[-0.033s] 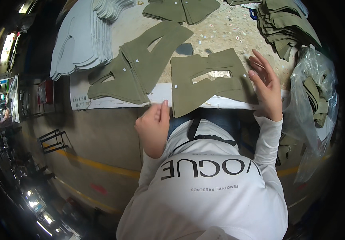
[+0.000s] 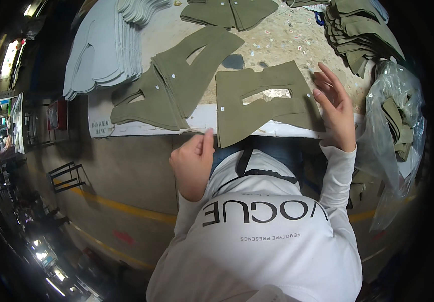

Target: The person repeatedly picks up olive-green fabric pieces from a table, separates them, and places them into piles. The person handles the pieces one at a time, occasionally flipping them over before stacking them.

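Observation:
Olive fabric pieces lie flat at the table's near edge. The right-hand piece (image 2: 249,118) has a long slot and small white stickers, and its lower left corner hangs past the edge. Beside that corner my left hand (image 2: 192,163) is closed, fingers curled and thumb pointing up; anything inside it is hidden. My right hand (image 2: 339,113) is open with fingers apart, at the same piece's right edge, its thumb close to a sticker. Whether the thumb touches the cloth I cannot tell. Left of this piece is a layered group of olive pieces (image 2: 186,85), with slots and stickers too.
Stacked light grey pieces (image 2: 108,50) stand at the far left of the table (image 2: 277,43). More olive pieces (image 2: 227,14) lie at the back, and an olive stack (image 2: 360,32) at the far right. A clear plastic bag (image 2: 378,121) hangs at the right edge. Small stickers dot the tabletop.

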{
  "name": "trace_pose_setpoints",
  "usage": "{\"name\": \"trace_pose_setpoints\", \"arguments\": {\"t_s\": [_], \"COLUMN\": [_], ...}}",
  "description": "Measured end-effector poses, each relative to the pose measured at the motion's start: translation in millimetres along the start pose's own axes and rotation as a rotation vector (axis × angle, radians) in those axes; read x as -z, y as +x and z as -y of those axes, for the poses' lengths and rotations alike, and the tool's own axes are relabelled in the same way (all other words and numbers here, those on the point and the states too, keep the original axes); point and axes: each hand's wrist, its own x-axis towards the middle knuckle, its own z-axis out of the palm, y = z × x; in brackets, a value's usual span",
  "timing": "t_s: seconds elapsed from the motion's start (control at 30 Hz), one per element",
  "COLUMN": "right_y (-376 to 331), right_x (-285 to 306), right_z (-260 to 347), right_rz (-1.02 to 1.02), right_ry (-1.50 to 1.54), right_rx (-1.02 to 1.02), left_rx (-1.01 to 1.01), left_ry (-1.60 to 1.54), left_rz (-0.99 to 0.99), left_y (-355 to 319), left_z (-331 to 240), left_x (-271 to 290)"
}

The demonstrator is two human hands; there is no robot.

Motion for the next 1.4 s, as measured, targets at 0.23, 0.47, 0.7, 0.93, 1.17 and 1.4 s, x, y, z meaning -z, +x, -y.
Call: {"name": "trace_pose_setpoints", "arguments": {"t_s": [0.23, 0.47, 0.7, 0.93, 1.17, 1.4], "right_y": [3.4, -12.6, -11.1, -11.1, -17.1, -21.7], "right_x": [-5.9, -28.5, -30.4, 29.3, 26.1, -19.3], "right_z": [0.9, 11.8, 13.4, 71.9, 107.6, 94.1], "right_rz": [-0.030, -0.103, 0.055, 0.015, 0.030, 0.099], "right_ry": [-0.282, -0.534, -0.387, 0.002, -0.062, 0.170], "right_rx": [0.053, 0.066, 0.202, 0.149, 0.263, 0.264], "left_rx": [-0.294, -0.137, -0.554, -0.486, -0.250, -0.212], "left_ry": [-0.207, -0.500, -0.191, -0.353, -0.670, -0.668], "left_rz": [-0.161, -0.059, -0.179, -0.124, -0.055, -0.021], "left_y": [-14.5, -0.9, 3.8, 5.9, 3.4, 6.3], "left_z": [3.4, 11.6, 4.5, 14.3, 16.6, 22.6], "left_x": [-20.4, -4.1, -5.7, -7.9, -9.5, -4.5]}}
